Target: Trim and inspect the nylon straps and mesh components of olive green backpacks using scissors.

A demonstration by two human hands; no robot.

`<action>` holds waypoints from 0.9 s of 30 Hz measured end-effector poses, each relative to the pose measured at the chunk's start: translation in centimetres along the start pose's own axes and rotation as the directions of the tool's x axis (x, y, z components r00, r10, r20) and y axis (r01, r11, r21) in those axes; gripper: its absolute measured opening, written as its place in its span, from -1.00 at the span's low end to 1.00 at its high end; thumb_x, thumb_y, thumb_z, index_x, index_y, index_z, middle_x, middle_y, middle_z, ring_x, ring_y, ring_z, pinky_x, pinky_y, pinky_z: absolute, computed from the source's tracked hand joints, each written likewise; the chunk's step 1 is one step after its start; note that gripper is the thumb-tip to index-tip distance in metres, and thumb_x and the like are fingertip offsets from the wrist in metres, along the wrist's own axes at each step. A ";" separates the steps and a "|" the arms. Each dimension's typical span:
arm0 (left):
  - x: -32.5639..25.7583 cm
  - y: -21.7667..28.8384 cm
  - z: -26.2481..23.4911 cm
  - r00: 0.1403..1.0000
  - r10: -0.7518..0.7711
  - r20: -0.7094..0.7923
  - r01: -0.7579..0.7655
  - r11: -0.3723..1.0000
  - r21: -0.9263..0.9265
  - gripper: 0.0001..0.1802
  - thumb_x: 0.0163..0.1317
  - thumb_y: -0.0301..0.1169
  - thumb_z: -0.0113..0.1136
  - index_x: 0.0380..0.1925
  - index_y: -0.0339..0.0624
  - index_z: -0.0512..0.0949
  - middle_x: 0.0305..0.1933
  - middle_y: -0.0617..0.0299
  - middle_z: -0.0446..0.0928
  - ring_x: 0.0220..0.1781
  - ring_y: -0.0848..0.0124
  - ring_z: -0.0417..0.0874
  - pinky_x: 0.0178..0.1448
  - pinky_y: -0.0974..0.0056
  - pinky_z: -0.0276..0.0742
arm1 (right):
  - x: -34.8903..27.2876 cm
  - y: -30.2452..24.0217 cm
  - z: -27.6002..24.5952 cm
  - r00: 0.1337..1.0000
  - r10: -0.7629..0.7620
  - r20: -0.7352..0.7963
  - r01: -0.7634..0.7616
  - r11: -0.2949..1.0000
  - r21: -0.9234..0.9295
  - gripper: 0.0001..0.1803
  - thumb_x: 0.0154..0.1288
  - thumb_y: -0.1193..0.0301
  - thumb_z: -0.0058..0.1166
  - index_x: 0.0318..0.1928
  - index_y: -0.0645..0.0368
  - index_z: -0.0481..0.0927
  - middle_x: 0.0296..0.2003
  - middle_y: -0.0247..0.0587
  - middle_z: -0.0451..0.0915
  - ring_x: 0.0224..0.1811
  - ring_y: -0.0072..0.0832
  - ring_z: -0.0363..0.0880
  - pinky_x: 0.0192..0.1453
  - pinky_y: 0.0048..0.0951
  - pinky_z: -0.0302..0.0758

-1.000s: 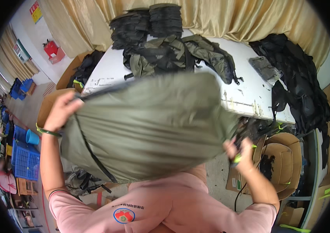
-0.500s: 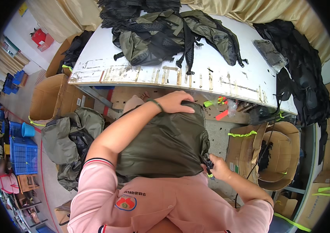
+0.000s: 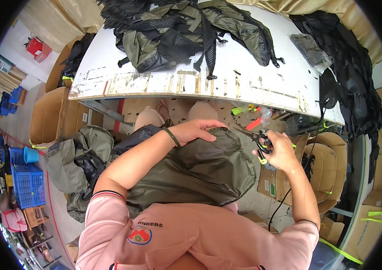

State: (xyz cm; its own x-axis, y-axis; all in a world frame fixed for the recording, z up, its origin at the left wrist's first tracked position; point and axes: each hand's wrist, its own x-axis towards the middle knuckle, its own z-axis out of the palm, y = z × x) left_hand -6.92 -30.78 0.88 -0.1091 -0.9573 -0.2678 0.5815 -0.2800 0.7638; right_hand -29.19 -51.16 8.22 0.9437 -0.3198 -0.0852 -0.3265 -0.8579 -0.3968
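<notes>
Filling the middle of the frame, the olive fabric bag (image 3: 200, 171) sags over my lap, below the white table (image 3: 254, 85). It looks soft, light and floppy, so I judge a pinch at a seam or edge holds best. My left hand (image 3: 195, 130) lies flat and open on its upper part. Centre right, my right hand (image 3: 281, 150) clenches small black scissors (image 3: 258, 139).
</notes>
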 end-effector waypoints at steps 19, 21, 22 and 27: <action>-0.9 -1.2 0.5 0.988 0.151 -0.040 -0.150 0.989 0.012 -0.44 0.17 -0.61 0.13 0.22 -0.10 0.39 0.16 0.34 0.41 0.20 0.55 0.37 0.27 0.41 0.26 | 1.3 -0.8 -1.4 0.985 -0.168 0.049 0.175 0.952 -0.251 -0.54 -0.21 0.19 0.43 -0.43 0.20 0.46 -0.53 -0.12 0.51 -0.34 -0.16 0.50 -0.17 -0.23 0.28; -1.0 -1.3 0.6 0.987 0.158 -0.042 -0.158 0.987 0.014 -0.44 0.17 -0.61 0.13 0.22 -0.09 0.39 0.16 0.35 0.41 0.20 0.56 0.37 0.27 0.42 0.26 | 1.4 -1.0 -1.3 0.987 -0.146 0.061 0.156 0.962 -0.223 -0.53 -0.22 0.18 0.44 -0.44 0.20 0.46 -0.53 -0.12 0.51 -0.35 -0.16 0.50 -0.17 -0.23 0.27; -1.1 -1.3 0.5 0.987 0.152 -0.042 -0.152 0.988 0.009 -0.44 0.17 -0.61 0.12 0.22 -0.09 0.39 0.16 0.35 0.41 0.20 0.56 0.37 0.27 0.42 0.26 | 1.5 -1.0 -1.3 0.987 -0.147 0.064 0.158 0.962 -0.223 -0.53 -0.22 0.18 0.44 -0.44 0.20 0.46 -0.53 -0.12 0.51 -0.35 -0.16 0.50 -0.17 -0.23 0.27; -1.2 -1.2 0.6 0.989 0.144 -0.039 -0.143 0.989 0.030 -0.43 0.17 -0.60 0.13 0.23 -0.13 0.37 0.25 0.33 0.35 0.28 0.53 0.32 0.36 0.36 0.19 | 1.5 -0.8 -1.4 0.982 -0.176 0.066 0.187 0.953 -0.239 -0.52 -0.23 0.16 0.44 -0.43 0.19 0.47 -0.54 -0.15 0.51 -0.36 -0.18 0.50 -0.15 -0.25 0.27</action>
State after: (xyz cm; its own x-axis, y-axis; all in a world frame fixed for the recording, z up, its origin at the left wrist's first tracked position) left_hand -7.93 -29.34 0.64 0.0071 -0.9841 -0.1775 0.5669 -0.1422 0.8114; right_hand -27.57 -51.55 9.66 0.9878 -0.1367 -0.0746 -0.1480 -0.9732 -0.1758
